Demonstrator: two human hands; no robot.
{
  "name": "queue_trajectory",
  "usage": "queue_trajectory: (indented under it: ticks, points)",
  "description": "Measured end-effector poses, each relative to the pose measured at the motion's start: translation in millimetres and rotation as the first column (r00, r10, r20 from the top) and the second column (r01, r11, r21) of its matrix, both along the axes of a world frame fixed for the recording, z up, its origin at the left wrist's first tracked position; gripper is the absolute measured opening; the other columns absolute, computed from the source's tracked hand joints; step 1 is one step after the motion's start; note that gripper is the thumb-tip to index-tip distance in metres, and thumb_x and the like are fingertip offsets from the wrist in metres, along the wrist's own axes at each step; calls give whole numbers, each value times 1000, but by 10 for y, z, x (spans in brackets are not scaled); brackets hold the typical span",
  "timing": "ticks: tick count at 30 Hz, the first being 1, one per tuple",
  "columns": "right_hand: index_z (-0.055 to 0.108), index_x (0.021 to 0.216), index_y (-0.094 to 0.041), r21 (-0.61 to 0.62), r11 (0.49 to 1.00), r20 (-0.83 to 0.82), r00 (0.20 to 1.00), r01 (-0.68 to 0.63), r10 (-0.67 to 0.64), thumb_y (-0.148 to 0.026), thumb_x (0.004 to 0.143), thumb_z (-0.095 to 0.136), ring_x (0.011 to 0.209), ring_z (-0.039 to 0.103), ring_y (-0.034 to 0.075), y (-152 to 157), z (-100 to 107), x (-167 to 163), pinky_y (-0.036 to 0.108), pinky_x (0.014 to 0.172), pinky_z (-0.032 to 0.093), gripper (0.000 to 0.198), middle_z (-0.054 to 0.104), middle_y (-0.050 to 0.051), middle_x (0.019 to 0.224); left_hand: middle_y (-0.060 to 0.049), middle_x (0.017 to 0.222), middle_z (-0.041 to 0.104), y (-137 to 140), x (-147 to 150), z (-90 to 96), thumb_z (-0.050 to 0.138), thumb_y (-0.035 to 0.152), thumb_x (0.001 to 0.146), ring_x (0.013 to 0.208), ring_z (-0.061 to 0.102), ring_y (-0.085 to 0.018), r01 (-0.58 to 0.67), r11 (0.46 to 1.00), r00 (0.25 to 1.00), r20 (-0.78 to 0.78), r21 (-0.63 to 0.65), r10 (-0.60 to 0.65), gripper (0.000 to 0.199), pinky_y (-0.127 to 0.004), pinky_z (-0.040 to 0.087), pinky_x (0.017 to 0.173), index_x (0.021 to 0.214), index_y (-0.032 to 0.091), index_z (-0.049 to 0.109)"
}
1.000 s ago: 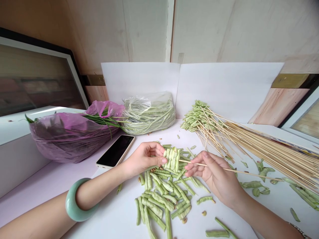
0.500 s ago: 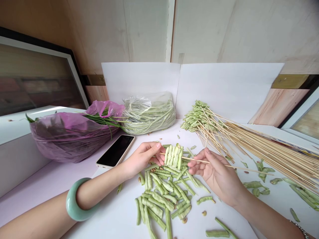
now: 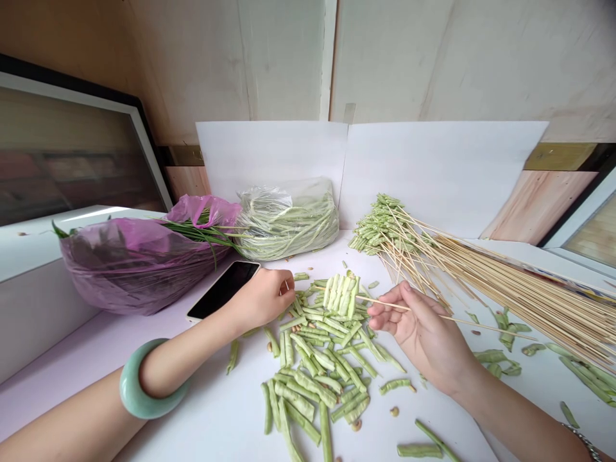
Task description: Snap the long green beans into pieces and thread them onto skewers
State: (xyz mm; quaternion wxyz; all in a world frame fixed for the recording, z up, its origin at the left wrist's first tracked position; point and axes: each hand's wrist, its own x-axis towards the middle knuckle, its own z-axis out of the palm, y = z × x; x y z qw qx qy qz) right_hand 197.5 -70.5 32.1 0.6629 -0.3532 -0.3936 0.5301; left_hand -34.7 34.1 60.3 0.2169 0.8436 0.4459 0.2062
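Observation:
My right hand [image 3: 421,330] pinches a thin bamboo skewer [image 3: 462,321] between thumb and fingers. Several short green bean pieces [image 3: 341,294] are threaded side by side near the skewer's left end, above the pile. My left hand [image 3: 267,296] is apart from the skewer, at the left edge of a pile of cut green beans [image 3: 308,385]. Its fingers curl downward and together, and their tips are mostly hidden, so whatever they may hold does not show. A jade-green bangle [image 3: 151,378] circles the left forearm.
A phone [image 3: 219,298] lies behind the left forearm. Farther back stand a purple bag of greens [image 3: 129,269] and a clear bag of long beans [image 3: 289,224]. Finished bean skewers [image 3: 385,224] are stacked at back right, beside many bare skewers [image 3: 520,289]. Bean scraps [image 3: 505,327] lie on the right.
My left hand has let go of the skewer's left end and moved slightly left and down, its fingers curling. My right hand still holds the skewer, shifted a little to the right.

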Motion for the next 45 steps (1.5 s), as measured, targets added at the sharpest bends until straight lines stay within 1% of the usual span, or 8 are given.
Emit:
queue_trajectory:
  ticks: [5, 10, 20, 25, 33, 36, 40, 45]
  points:
    - [72, 68, -19, 6, 1000, 2, 1000, 25, -25, -42, 80, 71, 62, 69, 18, 26, -9, 12, 30, 61, 58, 25, 73, 6, 66, -2, 50, 45, -29, -47, 2, 52, 24, 75, 51, 45, -16, -117, 988, 959, -248, 100, 139, 25, -28, 26, 52, 50, 19, 47]
    - [72, 68, -19, 6, 999, 12, 999, 43, -43, -42, 79, 72, 61, 69, 19, 34, -24, 21, 30, 60, 58, 25, 73, 6, 65, -2, 59, 54, -54, -40, -11, 59, 29, 73, 55, 50, -16, -75, 994, 932, -349, 80, 99, 18, -26, 27, 50, 59, 19, 55]
    - [72, 68, -19, 10, 1000, 29, 999, 25, -26, -42, 80, 71, 60, 69, 18, 37, -19, 17, 28, 60, 58, 26, 74, 8, 66, -6, 79, 58, -93, 22, -11, 45, 13, 72, 66, 51, -18, 78, 985, 940, -342, 152, -21, 12, -27, 32, 57, 80, 19, 53]
    - [72, 69, -19, 5, 1000, 24, 1000, 17, -17, -42, 81, 69, 60, 69, 17, 28, -37, 26, 27, 61, 57, 26, 74, 8, 67, -1, 69, 55, -105, 14, -21, 48, 18, 73, 61, 48, -15, 250, 964, 921, -331, 93, -207, 6, -25, 32, 57, 69, 21, 51]
    - [72, 69, -18, 5, 1000, 28, 999, 20, -20, -42, 81, 69, 60, 69, 18, 42, -40, 22, 27, 61, 57, 27, 74, 8, 67, 0, 64, 54, -132, -1, -18, 53, 26, 78, 56, 46, -14, 318, 945, 905, -322, 78, -278, 10, -26, 28, 53, 71, 20, 54]
    - [72, 68, -18, 4, 999, 30, 999, 32, -32, -43, 79, 72, 59, 69, 18, 33, -35, 23, 27, 60, 57, 27, 74, 8, 65, 0, 66, 53, -136, 9, 29, 53, 23, 82, 61, 47, -14, 445, 891, 876, -252, 92, -412, 13, -25, 33, 58, 71, 18, 55]
    - [72, 66, -18, -7, 999, 25, 998, 49, -49, -44, 76, 75, 57, 69, 18, 22, -21, 25, 27, 59, 58, 28, 74, 8, 64, -3, 80, 59, -170, 32, 22, 60, 28, 85, 75, 54, -15, 679, 733, 731, -125, 37, -671, 12, -23, 40, 67, 86, 17, 65]
    - [72, 66, -18, -10, 998, 26, 998, 55, -55, -45, 74, 76, 57, 69, 18, 44, -3, 21, 27, 60, 58, 28, 74, 9, 64, -7, 83, 63, -235, 80, -41, 65, 19, 81, 83, 56, -17, 760, 650, 650, -73, 32, -756, 12, -24, 43, 76, 91, 14, 70]
